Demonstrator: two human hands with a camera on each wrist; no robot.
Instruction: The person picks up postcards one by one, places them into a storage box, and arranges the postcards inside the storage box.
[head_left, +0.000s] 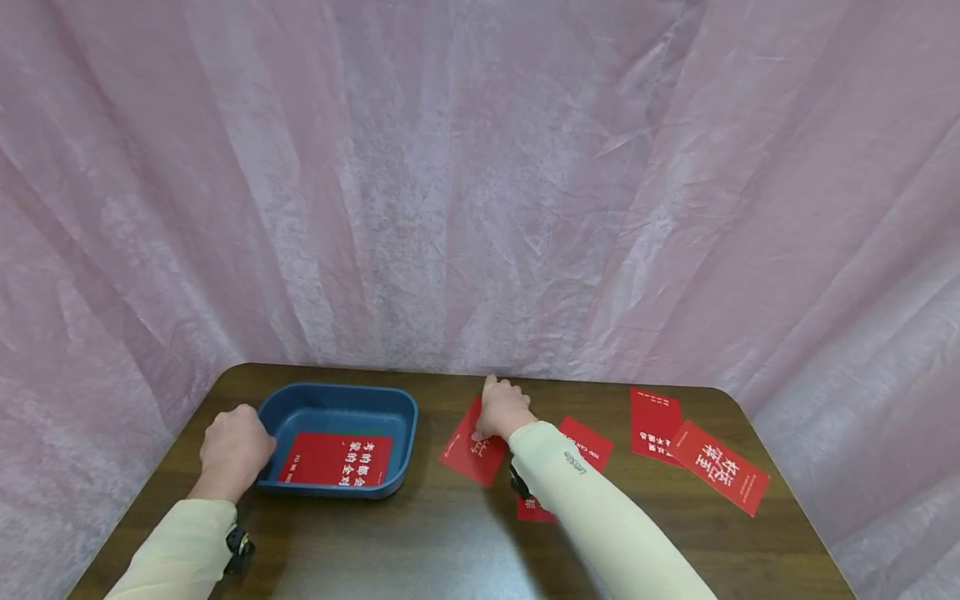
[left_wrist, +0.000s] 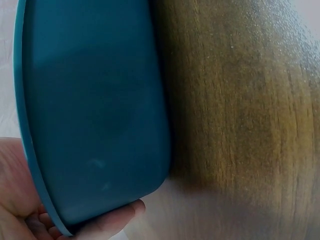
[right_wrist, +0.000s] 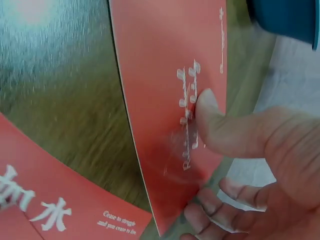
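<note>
Head view shows the left hand (head_left: 236,450) at the left side of a blue tray (head_left: 322,418), its fingers bent over the rim. From the left wrist, the palm lies against the tray's outer wall near a corner, and a finger reaches along the wall next to it, so the hand holds the tray. A red card with white characters (head_left: 330,458) lies in the tray, on its floor.

Right of the tray, the right hand (head_left: 504,412) pinches a red card (head_left: 461,454). The right wrist camera shows the thumb pressed on the printed face, with the other fingers curled at the card's edge and partly behind it. That card seems tipped up a little from the brown wooden table (head_left: 390,550), though the angle makes this hard to judge.

Under the right sleeve (head_left: 622,533), red shows on both sides: an upper card (head_left: 588,442) and a lower card (head_left: 534,510), probably 2 separate pieces, since the forearm hides where they meet. Farther right, 2 more red cards (head_left: 723,468) lie overlapping. Behind the table hangs a pink curtain (head_left: 480,183).
</note>
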